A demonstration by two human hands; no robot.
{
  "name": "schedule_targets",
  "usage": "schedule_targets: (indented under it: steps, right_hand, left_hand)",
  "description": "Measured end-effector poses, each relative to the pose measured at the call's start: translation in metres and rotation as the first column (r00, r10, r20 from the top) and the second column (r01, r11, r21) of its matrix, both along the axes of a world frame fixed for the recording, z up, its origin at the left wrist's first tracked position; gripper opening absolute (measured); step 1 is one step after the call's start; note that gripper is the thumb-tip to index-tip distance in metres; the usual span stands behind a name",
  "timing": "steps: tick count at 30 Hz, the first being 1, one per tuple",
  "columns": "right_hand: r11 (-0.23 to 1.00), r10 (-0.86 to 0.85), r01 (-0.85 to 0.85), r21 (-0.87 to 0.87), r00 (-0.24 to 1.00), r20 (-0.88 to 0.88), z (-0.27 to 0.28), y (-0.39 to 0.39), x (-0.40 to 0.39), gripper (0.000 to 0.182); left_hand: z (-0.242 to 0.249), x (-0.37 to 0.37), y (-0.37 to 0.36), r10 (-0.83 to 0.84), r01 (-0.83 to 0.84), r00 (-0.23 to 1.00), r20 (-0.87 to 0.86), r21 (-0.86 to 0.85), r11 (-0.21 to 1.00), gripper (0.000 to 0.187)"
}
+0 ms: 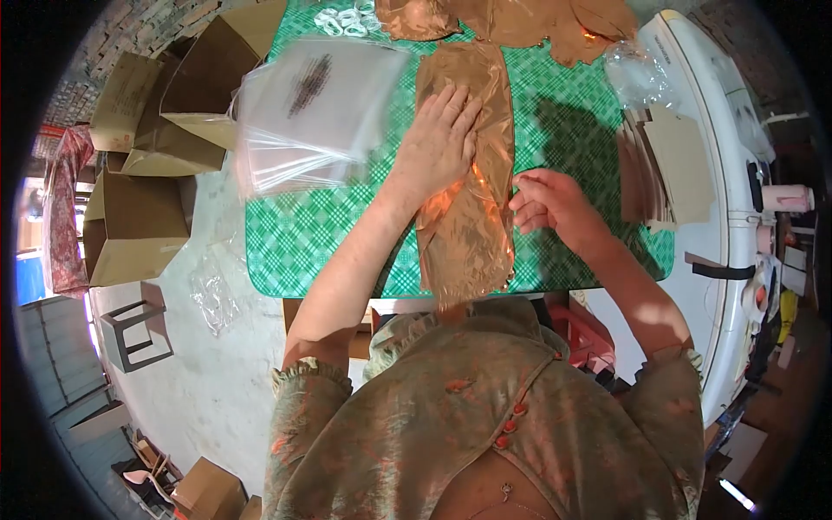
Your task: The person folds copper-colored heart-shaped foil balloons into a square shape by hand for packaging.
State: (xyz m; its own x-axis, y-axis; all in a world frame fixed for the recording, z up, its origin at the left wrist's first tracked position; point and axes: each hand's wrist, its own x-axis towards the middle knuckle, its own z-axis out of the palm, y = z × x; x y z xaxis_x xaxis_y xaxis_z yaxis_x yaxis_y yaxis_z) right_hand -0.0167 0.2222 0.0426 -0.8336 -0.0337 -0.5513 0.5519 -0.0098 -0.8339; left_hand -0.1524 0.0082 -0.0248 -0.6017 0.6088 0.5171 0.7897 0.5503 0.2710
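A long folded strip of shiny copper-coloured material [472,247] lies lengthwise on the green checked tablecloth [338,238], its near end at the table's front edge. My left hand [440,143] rests flat on the strip's upper half, palm down with fingers stretched out. Beside the right edge of the strip is my right hand [555,208], its fingers loosely bent and apart, fingertips right at that edge. Clear plastic bags [325,113] are stacked to the left of my left hand.
More copper-coloured material [520,22] lies at the table's far side, near white looped pieces [347,22]. Cardboard sheets [667,165] and crumpled clear plastic [637,74] are at the right, by a white appliance [724,113]. Open cardboard boxes [139,208] stand left of the table.
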Motion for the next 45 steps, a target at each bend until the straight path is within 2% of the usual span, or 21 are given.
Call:
schedule_targets:
  steps: [1,4,10,13,16,19,22,25,28,31,34,40,43,45]
  right_hand:
    - [0.999,0.001,-0.001,0.043,1.000,0.006,0.000,0.002,-0.006,0.043]
    - [0.968,0.005,0.036,0.248,0.987,-0.161,-0.004,0.006,-0.023,0.041]
    - [0.998,-0.017,0.018,0.063,1.000,-0.009,0.003,0.016,-0.050,0.042]
    - [0.998,-0.005,0.003,0.070,1.000,0.028,0.005,0.013,-0.057,0.037]
    - [0.993,0.086,-0.093,0.077,0.992,0.094,0.006,0.016,-0.067,0.032]
    - [0.966,0.174,-0.185,0.180,0.982,0.076,0.005,0.016,-0.073,0.028]
    - [0.908,0.236,-0.222,0.356,0.972,0.003,0.017,0.004,-0.065,0.027]
    - [0.950,0.106,-0.062,0.306,0.986,-0.128,0.011,-0.007,-0.046,0.032]
    - [0.986,-0.003,0.047,0.158,0.964,-0.266,-0.003,-0.016,-0.024,0.043]
    - [0.990,-0.137,0.140,-0.010,0.943,-0.303,-0.007,-0.023,-0.012,0.066]
    - [0.979,-0.200,0.204,0.002,0.964,-0.175,-0.006,-0.023,-0.013,0.066]
    - [0.961,-0.105,0.175,0.212,0.947,-0.304,-0.032,-0.021,-0.042,0.060]
    - [0.953,-0.072,0.180,0.245,0.916,-0.396,-0.041,-0.020,-0.039,0.053]
    - [0.958,-0.082,0.175,0.228,0.927,-0.367,-0.036,-0.022,-0.030,0.050]
  left_hand:
    - [0.001,0.000,0.000,0.000,0.000,1.000,0.001,0.003,1.000,0.051]
    - [0.003,0.000,0.001,0.005,-0.005,1.000,0.001,-0.015,1.000,0.051]
    - [0.000,-0.001,0.001,-0.002,0.002,1.000,-0.005,-0.026,1.000,0.050]
    - [-0.001,-0.001,0.001,-0.004,0.004,1.000,0.001,-0.007,1.000,0.051]
    - [-0.003,-0.002,0.002,-0.003,0.004,1.000,-0.023,0.026,1.000,0.049]
    - [-0.001,-0.002,0.002,-0.007,0.007,0.999,-0.032,0.004,1.000,0.051]
    - [0.001,0.000,0.001,-0.011,0.011,1.000,0.000,0.006,1.000,0.052]
    - [0.005,0.001,-0.001,-0.031,0.029,0.998,0.046,0.055,0.998,0.052]
    - [0.004,0.001,-0.001,-0.019,0.018,0.998,0.057,0.023,1.000,0.053]
    - [0.005,0.001,-0.001,-0.020,0.019,0.998,0.056,0.012,1.000,0.052]
    - [0.006,0.001,0.000,-0.010,0.011,0.999,0.042,-0.022,1.000,0.052]
    - [0.002,-0.001,0.002,-0.004,0.005,1.000,0.025,-0.027,1.000,0.050]
    - [0.005,0.000,0.001,-0.008,0.009,0.999,0.032,-0.028,1.000,0.050]
    - [0.005,0.000,0.001,-0.006,0.007,0.999,0.033,-0.035,0.999,0.050]
